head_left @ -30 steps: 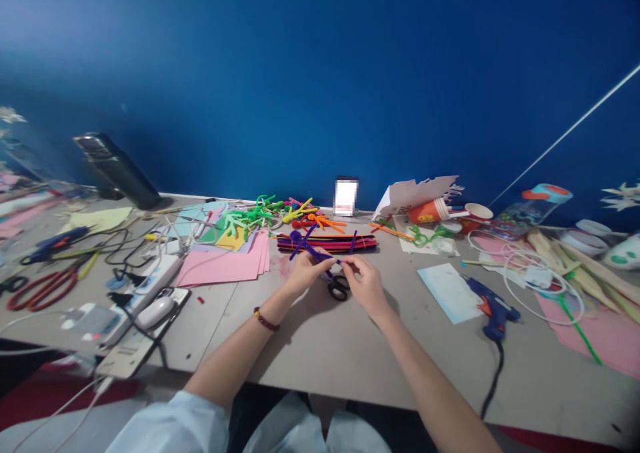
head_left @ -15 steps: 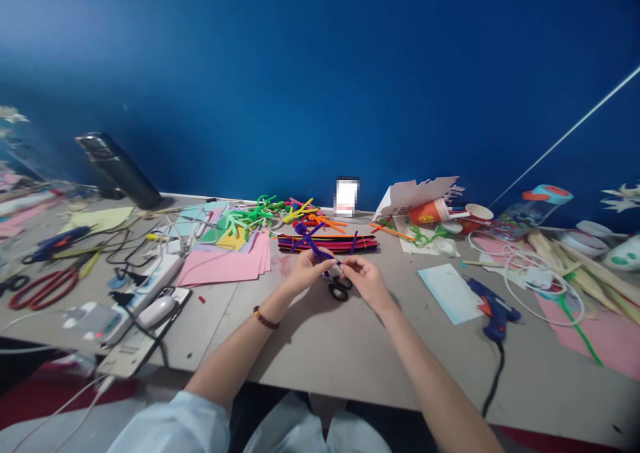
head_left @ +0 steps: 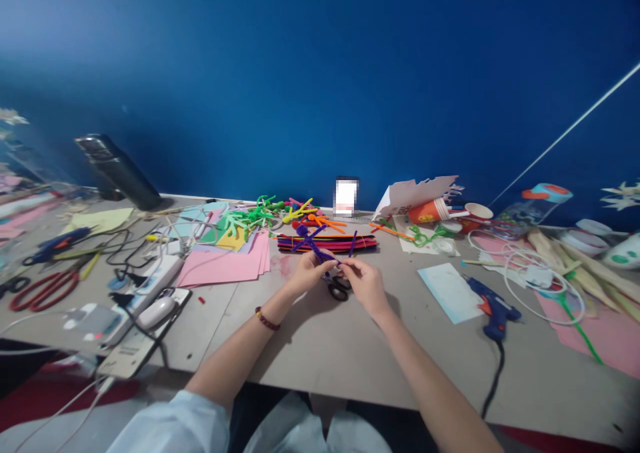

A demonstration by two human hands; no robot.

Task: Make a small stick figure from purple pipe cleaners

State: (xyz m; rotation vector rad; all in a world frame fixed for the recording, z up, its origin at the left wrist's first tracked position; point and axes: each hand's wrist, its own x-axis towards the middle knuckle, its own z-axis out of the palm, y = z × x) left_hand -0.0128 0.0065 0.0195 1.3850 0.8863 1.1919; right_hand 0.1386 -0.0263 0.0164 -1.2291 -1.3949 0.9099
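Observation:
Between my hands is a purple pipe-cleaner figure (head_left: 303,235) with a round head and bent limbs. My left hand (head_left: 311,271) is closed around its lower part. The fingertips of my right hand (head_left: 363,277) pinch the end of a purple limb, close by the left fingers. Beneath the hands lie black-handled scissors (head_left: 338,293), their blades mostly hidden. Just behind is a bundle of pipe cleaners (head_left: 367,243) in pink, black and other dark colours, with a short purple piece (head_left: 354,241) standing up by it.
Green pipe-cleaner figures (head_left: 260,214) and pink paper sheets (head_left: 220,266) lie at the left. A power strip (head_left: 145,299) with cables sits nearer me. On the right are a blue glue gun (head_left: 495,309), a light-blue card (head_left: 447,294) and tipped paper cups (head_left: 430,211). A lit phone (head_left: 347,196) leans against the wall.
Very little differs. My right hand has shifted slightly, its fingers still pinching the purple limb, and my left hand keeps its hold on the figure.

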